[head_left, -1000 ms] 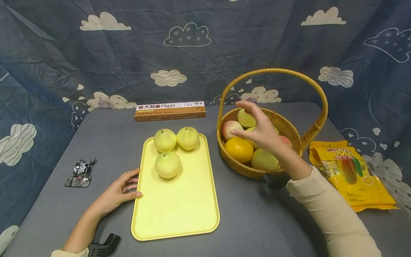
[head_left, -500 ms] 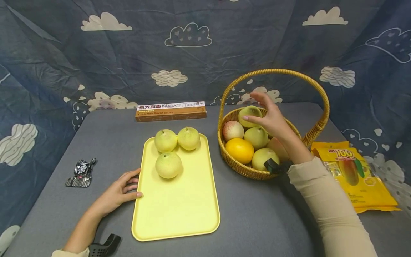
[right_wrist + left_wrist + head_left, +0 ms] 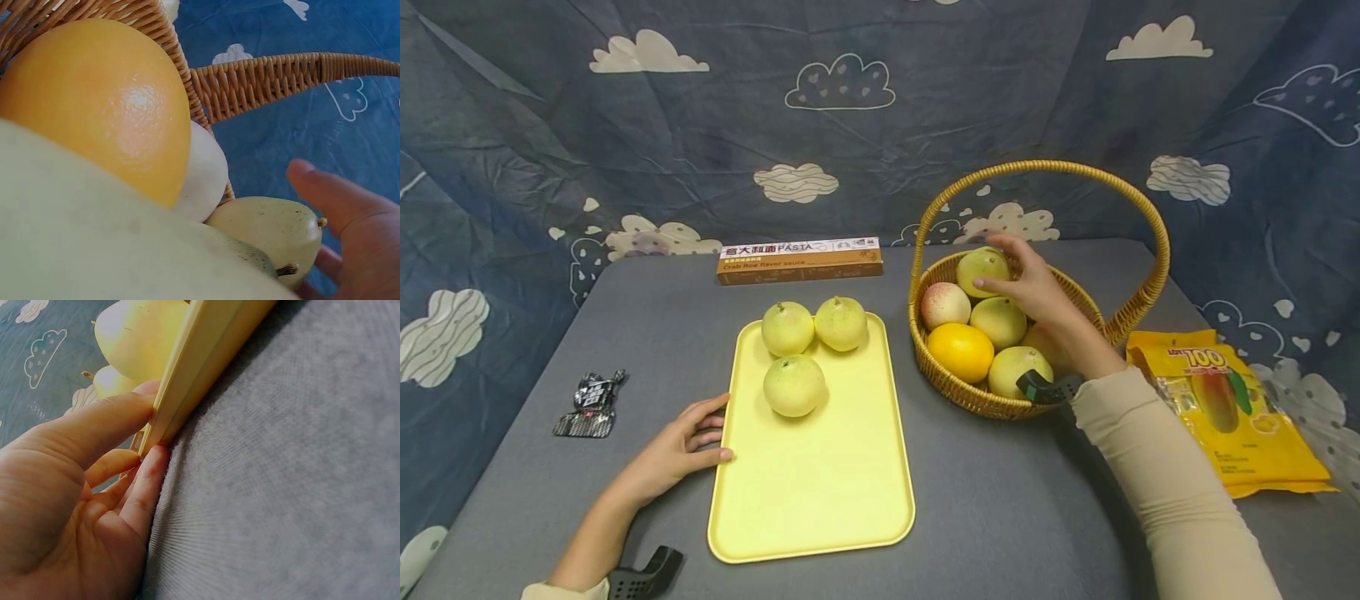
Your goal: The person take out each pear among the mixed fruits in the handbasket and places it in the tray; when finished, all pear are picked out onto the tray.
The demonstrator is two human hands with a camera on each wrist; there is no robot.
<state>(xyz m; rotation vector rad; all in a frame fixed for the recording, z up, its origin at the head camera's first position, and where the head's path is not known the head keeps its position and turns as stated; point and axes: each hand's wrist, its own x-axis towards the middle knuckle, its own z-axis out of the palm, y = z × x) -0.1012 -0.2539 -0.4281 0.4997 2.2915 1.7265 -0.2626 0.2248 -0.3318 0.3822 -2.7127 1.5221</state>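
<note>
My left hand (image 3: 688,442) grips the left rim of a yellow tray (image 3: 812,508), thumb on top and fingers along its outer side and underside in the left wrist view. Three round yellow-green pears (image 3: 793,385) sit on the tray's far half. My right hand (image 3: 1033,287) reaches into a wicker basket (image 3: 940,392), its thumb and fingers spread around the farthest pear (image 3: 981,268). In the right wrist view the thumb (image 3: 331,187) stands off this pear (image 3: 265,231), while the other fingers are partly hidden behind it.
The basket also holds more pears (image 3: 997,322), a peach (image 3: 944,305) and an orange-yellow fruit (image 3: 960,352); its tall handle (image 3: 1041,165) arches above my right hand. A pasta box (image 3: 799,261) lies at the back, black-wrapped snacks (image 3: 591,404) at left, yellow mango packets (image 3: 1228,412) at right.
My right hand has moved back and right over the basket, then lowered around the farthest pear, its thumb and fingers drawing closer together. My left hand stays on the tray rim.
</note>
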